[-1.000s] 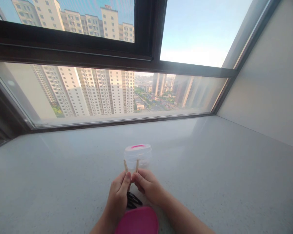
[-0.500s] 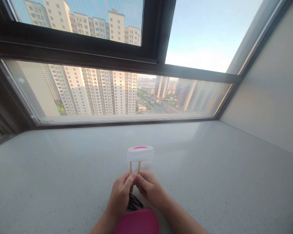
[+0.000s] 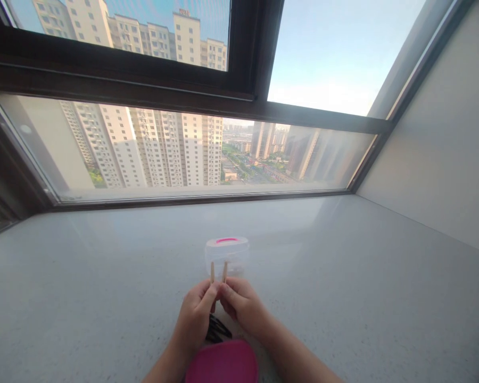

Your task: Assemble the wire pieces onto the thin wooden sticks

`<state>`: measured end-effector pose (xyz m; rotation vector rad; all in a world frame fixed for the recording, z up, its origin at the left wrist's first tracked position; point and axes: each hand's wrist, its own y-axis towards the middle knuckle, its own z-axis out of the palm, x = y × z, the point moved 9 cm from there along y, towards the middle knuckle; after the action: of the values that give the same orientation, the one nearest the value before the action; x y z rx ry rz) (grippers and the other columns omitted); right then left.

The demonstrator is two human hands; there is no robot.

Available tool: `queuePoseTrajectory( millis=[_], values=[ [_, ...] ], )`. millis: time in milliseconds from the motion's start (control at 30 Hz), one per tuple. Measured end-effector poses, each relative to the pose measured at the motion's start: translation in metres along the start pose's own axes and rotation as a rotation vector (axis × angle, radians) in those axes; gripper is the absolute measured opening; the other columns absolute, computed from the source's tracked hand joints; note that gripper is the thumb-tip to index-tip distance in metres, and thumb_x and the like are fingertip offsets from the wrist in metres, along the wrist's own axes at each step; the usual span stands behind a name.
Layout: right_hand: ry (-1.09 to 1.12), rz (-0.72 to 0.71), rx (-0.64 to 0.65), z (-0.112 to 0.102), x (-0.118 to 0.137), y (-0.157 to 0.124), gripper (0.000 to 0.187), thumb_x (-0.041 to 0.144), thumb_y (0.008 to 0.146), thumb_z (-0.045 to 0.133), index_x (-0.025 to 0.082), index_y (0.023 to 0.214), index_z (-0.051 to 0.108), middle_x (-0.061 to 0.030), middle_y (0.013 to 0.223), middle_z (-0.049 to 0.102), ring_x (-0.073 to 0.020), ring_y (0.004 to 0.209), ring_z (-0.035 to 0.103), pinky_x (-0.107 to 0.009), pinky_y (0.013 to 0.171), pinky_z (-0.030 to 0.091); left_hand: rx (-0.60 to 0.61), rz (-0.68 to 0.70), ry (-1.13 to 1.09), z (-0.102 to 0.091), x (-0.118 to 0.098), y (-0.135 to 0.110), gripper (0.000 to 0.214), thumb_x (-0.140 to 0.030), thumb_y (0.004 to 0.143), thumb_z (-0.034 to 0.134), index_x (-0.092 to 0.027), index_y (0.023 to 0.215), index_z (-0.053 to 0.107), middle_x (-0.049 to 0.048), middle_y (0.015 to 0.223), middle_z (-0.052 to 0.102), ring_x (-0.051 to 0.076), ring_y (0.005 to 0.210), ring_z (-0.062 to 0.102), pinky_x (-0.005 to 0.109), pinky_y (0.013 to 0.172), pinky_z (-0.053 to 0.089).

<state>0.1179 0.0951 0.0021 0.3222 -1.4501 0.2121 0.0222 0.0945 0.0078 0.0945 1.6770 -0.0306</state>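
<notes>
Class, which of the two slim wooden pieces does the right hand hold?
The right-side wooden piece, gripped by the right hand; the left-side wooden piece is gripped by the left hand.

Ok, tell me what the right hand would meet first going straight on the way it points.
Probably the left hand: the right hand slants forward and leftward toward it, and the two look close or touching, though depth is hard to judge.

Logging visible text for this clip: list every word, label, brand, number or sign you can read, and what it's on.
No readable text anywhere.
Tower: reddish rooftop marks, possibly a sign, too small and blurred to read.
Box, pink item, sticks: no text seen.
</notes>
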Motion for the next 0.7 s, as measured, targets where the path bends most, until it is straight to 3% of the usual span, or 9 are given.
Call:
queuePoseTrajectory(
  millis=[333, 700],
  values=[
    [0.012, 0.013, -0.016, 0.0004, 0.0030, 0.0006, 0.047, 0.059, 0.085, 0.050, 0.015, 0.066, 0.053, 0.0049, 0.047, 0.039, -0.0073, 0.040, 0.030, -0.022, 0.039, 0.019, -0.017, -0.004, -0.062, -0.0009, 0.0036, -0.0004, 0.044, -0.057, 0.077, 0.057, -0.017, 0.057, 0.054, -0.0042, 0.049, 0.043, 0.012, 0.045, 0.040, 0.022, 0.041, 0.028],
    [0.047, -0.012, 0.009, -0.0002, 0.0024, 0.0015, 0.043, 0.055, 0.088, 0.049, 0.017, 0.067, 0.047, 0.0066, 0.047, 0.038, -0.0066, 0.040, 0.028, -0.021, 0.038, 0.018, 0.077, -0.014, -0.135, 0.0078, -0.0056, -0.0026, 0.042, -0.055, 0.077, 0.059, -0.014, 0.065, 0.065, -0.0001, 0.052, 0.058, 0.017, 0.054, 0.053, 0.024, 0.049, 0.042]
  ],
)
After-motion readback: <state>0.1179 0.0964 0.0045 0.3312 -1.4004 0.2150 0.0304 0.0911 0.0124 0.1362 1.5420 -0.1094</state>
